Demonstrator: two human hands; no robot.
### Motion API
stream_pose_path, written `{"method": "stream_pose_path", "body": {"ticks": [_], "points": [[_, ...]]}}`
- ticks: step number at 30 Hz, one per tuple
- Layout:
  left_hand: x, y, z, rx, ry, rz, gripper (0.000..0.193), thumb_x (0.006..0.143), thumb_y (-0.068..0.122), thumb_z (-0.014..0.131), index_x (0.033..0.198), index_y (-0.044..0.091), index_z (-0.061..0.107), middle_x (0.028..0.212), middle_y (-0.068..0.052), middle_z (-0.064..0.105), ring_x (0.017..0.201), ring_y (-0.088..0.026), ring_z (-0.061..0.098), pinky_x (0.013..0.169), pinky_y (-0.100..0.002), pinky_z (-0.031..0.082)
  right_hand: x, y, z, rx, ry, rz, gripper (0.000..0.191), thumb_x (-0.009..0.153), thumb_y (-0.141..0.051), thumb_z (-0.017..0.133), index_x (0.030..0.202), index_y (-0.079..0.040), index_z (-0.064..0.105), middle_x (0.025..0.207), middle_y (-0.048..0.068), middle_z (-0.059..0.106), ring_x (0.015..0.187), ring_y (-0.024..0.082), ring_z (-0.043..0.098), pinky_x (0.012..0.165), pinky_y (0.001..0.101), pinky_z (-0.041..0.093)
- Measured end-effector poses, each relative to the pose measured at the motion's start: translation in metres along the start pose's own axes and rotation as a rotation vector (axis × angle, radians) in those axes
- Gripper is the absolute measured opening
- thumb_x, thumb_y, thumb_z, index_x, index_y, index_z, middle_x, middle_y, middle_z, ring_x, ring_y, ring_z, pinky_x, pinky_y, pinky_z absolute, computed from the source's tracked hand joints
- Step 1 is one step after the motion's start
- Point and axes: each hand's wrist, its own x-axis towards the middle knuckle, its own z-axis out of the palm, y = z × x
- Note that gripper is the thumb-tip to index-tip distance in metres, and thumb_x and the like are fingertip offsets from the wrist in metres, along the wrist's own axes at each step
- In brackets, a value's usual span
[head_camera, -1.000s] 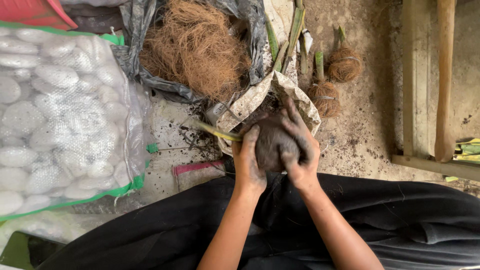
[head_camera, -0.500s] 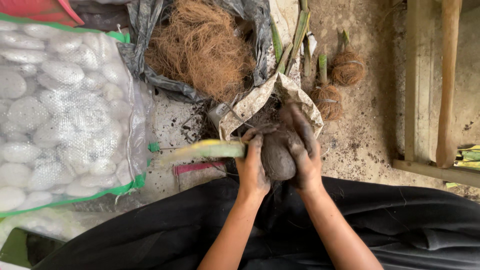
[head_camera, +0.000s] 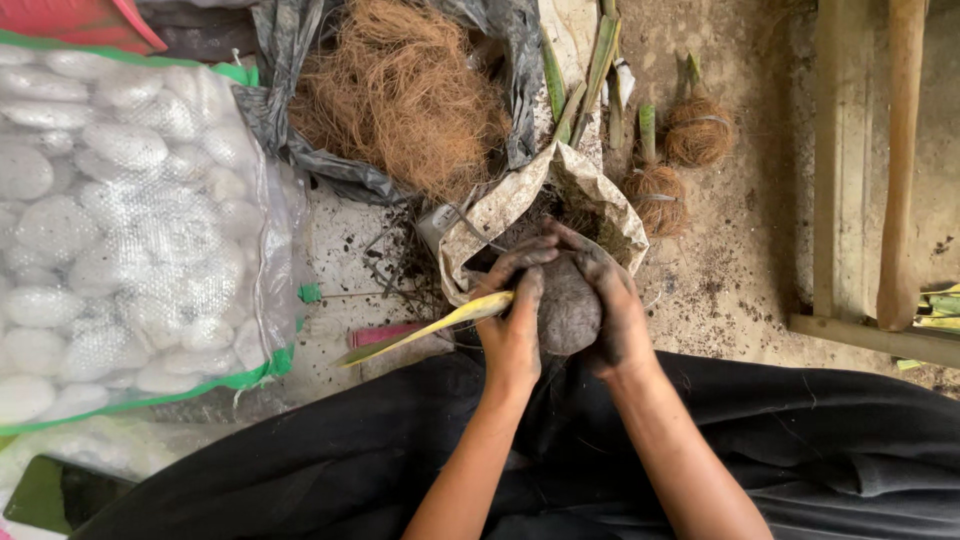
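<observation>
Leaf (head_camera: 430, 328) now sticks out lower left from the soil ball (head_camera: 567, 305) at frame centre. Left hand (head_camera: 512, 330) and right hand (head_camera: 612, 310) cup it, pressed together, shaping. Next calls for even squeezing.

Soil ball (head_camera: 568, 308) looked matt, damp, clumpy; leaf (head_camera: 430, 328) smooth, waxy yellow-green. Coconut fibre (head_camera: 400, 90) was dry, wiry. Pebble sack (head_camera: 130, 220) was glossy clear plastic.

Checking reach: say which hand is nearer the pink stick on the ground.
Left. The left hand sits just right of the pink stick; the right hand is beyond the mud ball.
</observation>
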Motion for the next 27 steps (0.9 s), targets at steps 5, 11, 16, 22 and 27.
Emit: {"method": "stream_pose_path", "body": {"ticks": [5, 11, 16, 22, 27], "points": [[0.004, 0.007, 0.001, -0.192, 0.277, -0.336, 0.026, 0.09, 0.012, 0.065, 0.113, 0.003, 0.07, 0.115, -0.013, 0.072, 0.108, -0.024, 0.068, 0.101, -0.043, 0.054, -0.003, -0.001, 0.007, -0.346, -0.023, -0.454, 0.079, 0.095, -0.044, 0.062, 0.152, 0.006, 0.039, 0.162, 0.022, 0.04, 0.15, 0.032, 0.042, 0.123, 0.0438, 0.038], [0.002, 0.006, -0.003, 0.021, -0.013, -0.019, 0.027, 0.097, 0.012, 0.065, 0.121, -0.001, 0.071, 0.126, -0.012, 0.071, 0.123, -0.023, 0.065, 0.114, -0.038, 0.049, 0.001, -0.009, 0.004, -0.058, -0.074, -0.114, 0.084, 0.09, -0.046, 0.067, 0.151, 0.007, 0.044, 0.163, 0.023, 0.042, 0.148, 0.035, 0.045, 0.122, 0.0473, 0.039], [0.002, -0.004, -0.008, -0.429, 0.145, -0.373, 0.028, 0.1, 0.023, 0.063, 0.112, 0.001, 0.072, 0.114, -0.014, 0.073, 0.109, -0.028, 0.067, 0.101, -0.045, 0.053, -0.003, -0.003, 0.003, -0.562, -0.099, -0.653, 0.075, 0.098, -0.051, 0.064, 0.152, -0.002, 0.045, 0.168, 0.019, 0.037, 0.158, 0.033, 0.037, 0.13, 0.0457, 0.032], [0.003, -0.004, -0.007, -0.103, -0.038, -0.047, 0.03, 0.1, 0.024, 0.068, 0.121, 0.002, 0.068, 0.122, -0.01, 0.071, 0.119, -0.021, 0.068, 0.11, -0.039, 0.054, -0.001, -0.003, 0.0, -0.107, -0.092, -0.119, 0.087, 0.087, -0.049, 0.067, 0.153, 0.003, 0.043, 0.163, 0.024, 0.041, 0.152, 0.039, 0.038, 0.125, 0.0491, 0.031], [0.0, 0.001, -0.004, -0.428, 0.185, -0.458, 0.031, 0.096, 0.029, 0.067, 0.117, 0.006, 0.069, 0.113, -0.009, 0.071, 0.104, -0.025, 0.069, 0.091, -0.042, 0.058, 0.0, 0.0, -0.005, -0.728, -0.108, -0.807, 0.077, 0.102, -0.047, 0.055, 0.157, 0.004, 0.044, 0.167, 0.023, 0.037, 0.159, 0.034, 0.036, 0.134, 0.043, 0.031]]}}
